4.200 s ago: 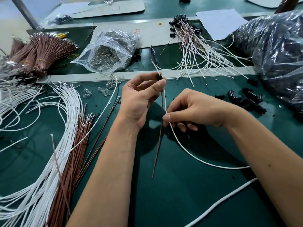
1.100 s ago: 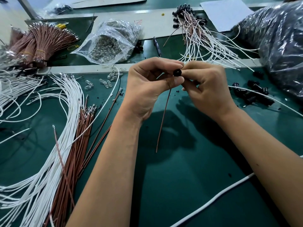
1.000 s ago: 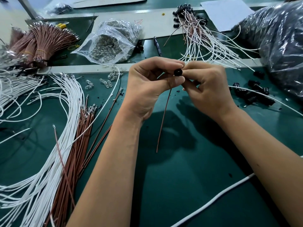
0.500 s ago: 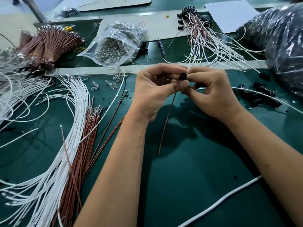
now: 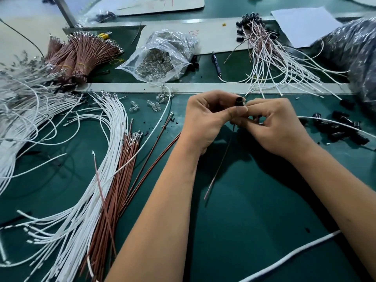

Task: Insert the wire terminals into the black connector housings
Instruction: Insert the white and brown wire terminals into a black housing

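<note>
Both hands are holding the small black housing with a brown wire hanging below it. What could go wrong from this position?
1. The black housing is held only at the fingertips of the left hand and right hand; it could slip.
2. The brown wire hangs loose, so a tug might pull its terminal out.
3. The white wire runs across the loose housings and could drag them.

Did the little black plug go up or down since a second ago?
Cannot tell: the camera moved too. Against the pale strip, the plug sits about as close.
</note>
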